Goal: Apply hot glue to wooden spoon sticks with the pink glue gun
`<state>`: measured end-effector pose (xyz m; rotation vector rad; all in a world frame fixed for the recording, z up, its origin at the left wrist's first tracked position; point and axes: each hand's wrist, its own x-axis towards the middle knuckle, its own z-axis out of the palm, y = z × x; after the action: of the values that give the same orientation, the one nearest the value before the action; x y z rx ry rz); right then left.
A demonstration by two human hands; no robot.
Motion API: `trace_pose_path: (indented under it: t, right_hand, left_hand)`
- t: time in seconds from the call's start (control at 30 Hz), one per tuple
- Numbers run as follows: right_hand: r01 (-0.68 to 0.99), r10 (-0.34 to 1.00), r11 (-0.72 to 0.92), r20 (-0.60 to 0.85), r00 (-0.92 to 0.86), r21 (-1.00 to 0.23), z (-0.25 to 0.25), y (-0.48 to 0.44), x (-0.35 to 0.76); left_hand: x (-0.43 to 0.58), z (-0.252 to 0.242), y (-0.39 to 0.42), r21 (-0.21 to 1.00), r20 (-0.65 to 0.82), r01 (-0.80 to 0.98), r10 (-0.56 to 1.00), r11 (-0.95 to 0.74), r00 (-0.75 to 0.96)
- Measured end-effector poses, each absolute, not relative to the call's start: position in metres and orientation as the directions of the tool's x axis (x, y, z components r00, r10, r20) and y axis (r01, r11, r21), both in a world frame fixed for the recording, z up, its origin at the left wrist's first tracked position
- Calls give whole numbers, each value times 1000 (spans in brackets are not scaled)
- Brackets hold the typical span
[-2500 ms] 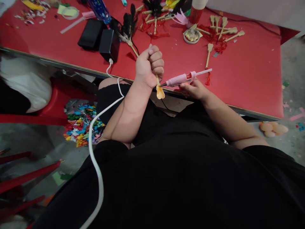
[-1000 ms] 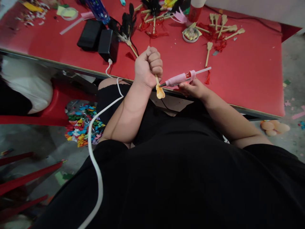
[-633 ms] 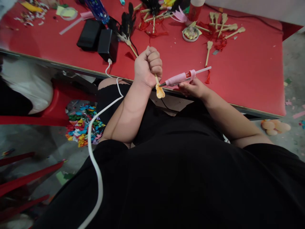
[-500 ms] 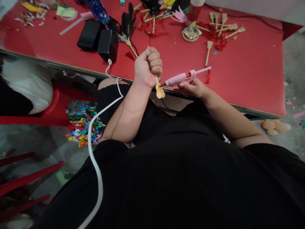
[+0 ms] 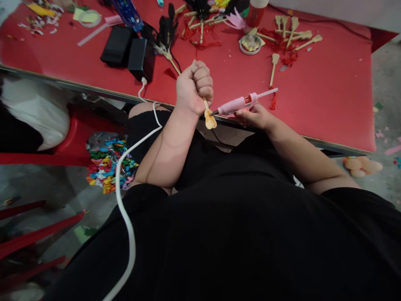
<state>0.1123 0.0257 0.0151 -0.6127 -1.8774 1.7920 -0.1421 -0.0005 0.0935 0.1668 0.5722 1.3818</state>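
My left hand (image 5: 194, 88) is a fist around a thin wooden stick with a flat, lobed end (image 5: 210, 120). That end points toward me and carries orange-yellow patches. In my right hand (image 5: 255, 117) is a pink glue gun (image 5: 233, 105), with a pale glue stick (image 5: 267, 92) poking out of its back. The gun's dark metal tip touches or nearly touches the stick's lobed end; I cannot tell which. Beyond my left fist, black feathers (image 5: 167, 31) with a pale tuft are attached to a wooden stick that leads toward the fist.
The red table (image 5: 332, 96) holds a black box (image 5: 142, 58), several wooden sticks (image 5: 293, 31) with red tassels, a small round dish (image 5: 250, 44) and a red jar (image 5: 257, 14). A white cable (image 5: 125, 209) crosses my left side. Colourful pieces (image 5: 112, 165) lie in a bag below.
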Motion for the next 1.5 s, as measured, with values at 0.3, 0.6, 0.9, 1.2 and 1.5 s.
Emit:
trace_pose_path:
  t: [0.3, 0.6, 0.9, 1.2, 1.5]
  right_hand:
    - [-121, 605, 8, 101, -790, -993, 6, 29, 112]
    - [-61, 657, 34, 68, -751, -998, 8, 24, 111]
    - [-18, 680, 65, 57, -731, -998, 3, 28, 112]
    - [-1, 617, 61, 38, -786, -998, 10, 28, 113]
    - [-17, 581, 3, 16, -813, -1000, 7, 32, 113]
  left_hand:
    - [-137, 96, 0, 265, -227, -930, 954, 255, 196]
    - [-138, 105, -1, 207, -269, -945, 943, 254, 194]
    - [-139, 102, 2, 303, -386, -913, 911, 275, 146]
    - [-144, 87, 8, 357, -363, -908, 928, 221, 83]
    - [-143, 91, 3, 367, -338, -911, 939, 187, 56]
